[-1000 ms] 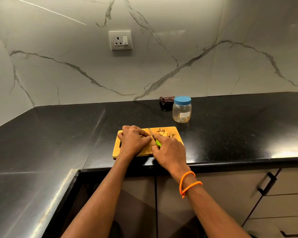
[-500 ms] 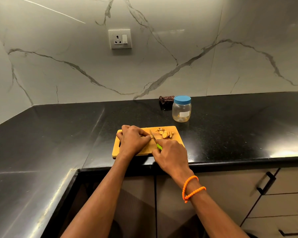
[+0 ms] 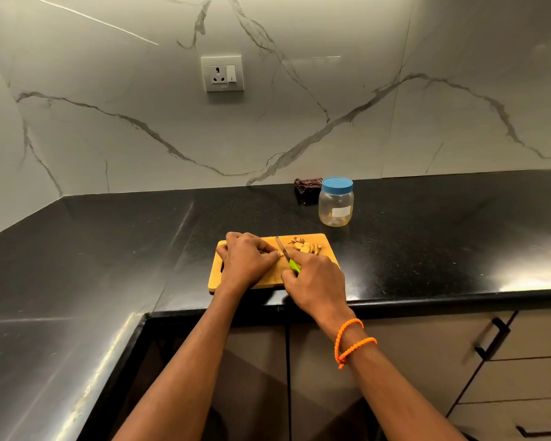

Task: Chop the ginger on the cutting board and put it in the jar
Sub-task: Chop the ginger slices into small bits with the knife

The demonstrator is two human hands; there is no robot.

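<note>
The cutting board (image 3: 245, 281) lay near the front edge of the black counter (image 3: 427, 249), w/ both hands working over it. The left hand (image 3: 245, 257) sat on the board's left half, fingers curled down and knuckles up, fingertips bunched against the blade — it seemed to pin the uncut piece of ginger, but that piece was hidden under the fingers, so I couldn't tell for sure. The right hand (image 3: 318, 281) was wrapped round the green handle of a small knife (image 3: 285, 253), the blade pointing away from the person and angled down onto the board just beside the left fingertips. An orange bracelet (image 3: 352, 342) looped the right wrist.

The ginger slices (image 3: 304, 245) already cut lay in a small pile on the board's far right corner, just right of the blade, apart from both hands.

The jar (image 3: 336, 202) stood upright on the counter behind the board, a bit to the right — clear plastic, blue lid on, a pale label on its side. A dark cloth (image 3: 307, 183) lay bunched just left of it, against the marble wall. A wall socket (image 3: 223, 73) sat higher up on that wall. Cabinet drawers w/ black handles ran below the counter at right.
</note>
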